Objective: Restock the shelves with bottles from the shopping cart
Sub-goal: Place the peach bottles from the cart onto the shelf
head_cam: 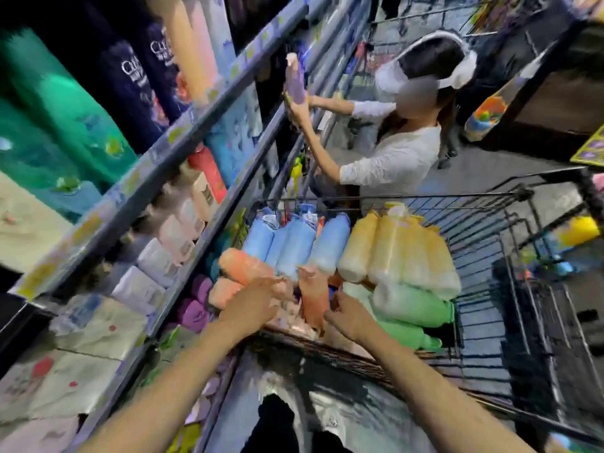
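Note:
A wire shopping cart (483, 230) holds lying bottles: blue ones (294, 246), yellow ones (402, 250), green ones (415, 308) and orange ones (243, 266). Both my hands reach into its near end. My left hand (255, 299) lies on the orange bottles with fingers stretched forward. My right hand (348, 313) touches an upright orange bottle (314, 300) from the right; blur hides whether the fingers close round it. Shelves (183, 178) full of bottles run along the left.
Beyond the cart a person in a white top (392, 161) lifts a purple bottle (295, 81) to an upper shelf. Boxed goods (163, 256) fill the middle shelf, purple bottles (196, 305) the lower one. More racks stand at the right.

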